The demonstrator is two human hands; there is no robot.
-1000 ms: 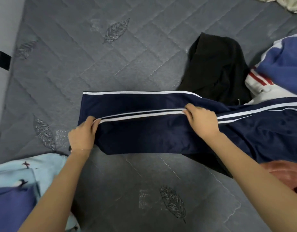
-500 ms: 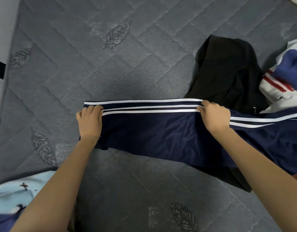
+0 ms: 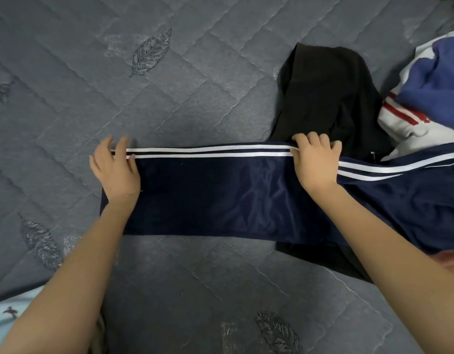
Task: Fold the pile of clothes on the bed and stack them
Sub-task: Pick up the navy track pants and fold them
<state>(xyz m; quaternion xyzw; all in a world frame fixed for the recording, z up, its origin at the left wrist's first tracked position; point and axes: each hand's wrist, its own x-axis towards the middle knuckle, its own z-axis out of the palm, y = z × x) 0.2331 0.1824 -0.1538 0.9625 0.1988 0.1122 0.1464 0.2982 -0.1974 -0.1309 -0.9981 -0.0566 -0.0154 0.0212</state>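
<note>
The navy track trousers (image 3: 220, 195) lay across the middle of the bed (image 3: 195, 72), legs doubled and white stripes matched along the far side. The left hand (image 3: 116, 169) pressed the cuff end with spread, straight fingers. The right hand (image 3: 315, 162) curled its fingers round the striped edge. The next move was probably to fold cuff to waist. No container showed. A black garment (image 3: 328, 98) lay loose near the right edge.

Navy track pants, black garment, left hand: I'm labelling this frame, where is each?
navy track pants (image 3: 208, 195): head view, smooth leg panel.
black garment (image 3: 328, 93): head view, upper fold.
left hand (image 3: 116, 169): head view, back of hand.
</note>
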